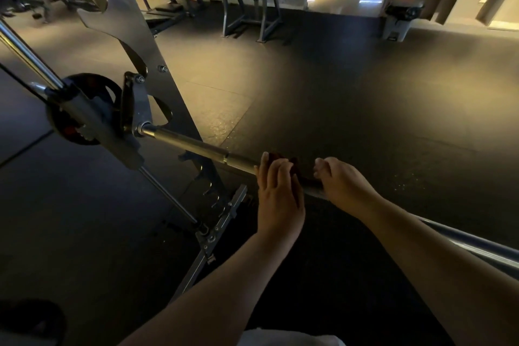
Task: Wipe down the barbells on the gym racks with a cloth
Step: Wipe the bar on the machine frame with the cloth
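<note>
Left hand (278, 191) is curled round the dark red cloth (293, 163), pinning it on the barbell (191, 144); right hand (344, 182) grips the bar just beside it, so the cloth sits between the two; further left the bar meets the rack (132, 36) by a weight plate (70, 118); way back across the dark floor (365, 93) stands a grey machine (250, 8).

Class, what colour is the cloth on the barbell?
The cloth is dark red; head view.
</note>
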`<state>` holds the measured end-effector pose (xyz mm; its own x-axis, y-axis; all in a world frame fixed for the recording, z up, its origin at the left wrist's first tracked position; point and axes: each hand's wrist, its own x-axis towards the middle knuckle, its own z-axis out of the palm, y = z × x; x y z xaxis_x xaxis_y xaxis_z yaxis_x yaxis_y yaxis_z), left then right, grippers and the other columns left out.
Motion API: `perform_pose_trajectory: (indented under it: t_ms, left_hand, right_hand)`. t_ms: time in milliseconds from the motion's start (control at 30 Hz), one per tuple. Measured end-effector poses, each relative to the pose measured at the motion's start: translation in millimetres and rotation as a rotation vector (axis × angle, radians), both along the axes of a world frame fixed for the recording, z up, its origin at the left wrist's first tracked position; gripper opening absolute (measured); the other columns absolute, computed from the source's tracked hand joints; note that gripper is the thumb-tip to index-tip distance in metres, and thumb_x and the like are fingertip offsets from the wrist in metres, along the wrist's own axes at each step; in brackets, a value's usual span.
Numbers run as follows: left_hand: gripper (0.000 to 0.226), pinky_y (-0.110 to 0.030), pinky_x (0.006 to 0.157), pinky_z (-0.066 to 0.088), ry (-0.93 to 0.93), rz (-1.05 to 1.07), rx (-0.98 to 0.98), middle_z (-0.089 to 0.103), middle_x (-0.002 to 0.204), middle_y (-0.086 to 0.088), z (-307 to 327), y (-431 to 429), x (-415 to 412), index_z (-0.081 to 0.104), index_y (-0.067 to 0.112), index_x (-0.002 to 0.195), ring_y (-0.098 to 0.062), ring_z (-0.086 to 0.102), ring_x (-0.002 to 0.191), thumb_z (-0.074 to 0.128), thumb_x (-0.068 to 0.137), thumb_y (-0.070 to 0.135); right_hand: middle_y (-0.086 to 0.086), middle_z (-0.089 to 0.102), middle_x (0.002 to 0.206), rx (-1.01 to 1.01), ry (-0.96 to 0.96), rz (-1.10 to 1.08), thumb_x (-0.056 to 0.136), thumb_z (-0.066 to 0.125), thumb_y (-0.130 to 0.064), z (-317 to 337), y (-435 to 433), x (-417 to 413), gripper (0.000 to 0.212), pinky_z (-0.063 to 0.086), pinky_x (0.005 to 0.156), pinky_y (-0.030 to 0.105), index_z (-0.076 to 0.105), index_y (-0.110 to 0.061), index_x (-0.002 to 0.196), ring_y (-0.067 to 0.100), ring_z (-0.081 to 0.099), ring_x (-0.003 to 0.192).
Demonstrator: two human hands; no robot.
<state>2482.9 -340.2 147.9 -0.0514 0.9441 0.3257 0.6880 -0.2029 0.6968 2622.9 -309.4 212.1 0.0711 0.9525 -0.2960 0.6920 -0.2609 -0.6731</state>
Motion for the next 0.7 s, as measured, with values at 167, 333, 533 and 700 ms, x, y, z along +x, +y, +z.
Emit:
perform_pose_trajectory:
  t_ms: [167, 333, 533, 700]
  left_hand:
    - [0.044, -0.043, 0.127, 0.005, 0.187, -0.187, 0.074, 0.044, 0.152, 0.003, -4.7, -11.8, 13.6, 0.048, 0.022, 0.144, -0.018, 0.007, 0.157, 0.032, 0.105, 0.036]
    - [0.048, -0.046, 0.127, 0.014, 0.149, -0.024, 0.031, 0.049, 0.148, 0.002, -3.3, 2.8, 4.5, 0.052, 0.021, 0.139, -0.015, 0.015, 0.155, 0.027, 0.103, 0.042]
    - [0.06, -0.049, 0.126, 0.011, 0.125, -0.054, -0.001, 0.021, 0.164, 0.004, -14.4, -30.7, 51.2, 0.026, 0.025, 0.157, -0.021, -0.014, 0.156, 0.049, 0.102, 0.034]
    - [0.05, -0.049, 0.126, 0.016, 0.041, 0.031, 0.097, 0.027, 0.164, 0.003, -26.0, -27.5, 44.1, 0.036, 0.019, 0.154, -0.016, -0.004, 0.157, 0.04, 0.106, 0.034]
  right_hand:
    - [0.005, 0.064, 0.096, -0.042, 0.116, -0.032, 0.111, 0.033, -0.041, 4.9, 1.8, 13.1, 0.035, 0.043, 0.065, 0.028, 0.06, -0.019, 0.107, 0.014, 0.061, 0.083]
    - [0.0, 0.067, 0.101, -0.083, 0.156, 0.002, 0.11, 0.039, -0.036, -1.4, 5.8, 17.8, 0.026, 0.048, 0.072, 0.029, 0.061, -0.022, 0.108, 0.012, 0.065, 0.09]
    - [0.001, 0.064, 0.097, -0.033, 0.0, 0.133, 0.11, 0.039, -0.031, -1.7, -1.4, 15.5, 0.016, 0.048, 0.066, 0.026, 0.054, -0.026, 0.111, 0.014, 0.065, 0.082]
    - [-0.001, 0.064, 0.096, 0.045, 0.036, 0.179, 0.111, 0.037, -0.029, -5.1, -6.6, 20.8, 0.015, 0.05, 0.068, 0.029, 0.051, -0.028, 0.113, 0.014, 0.066, 0.083]
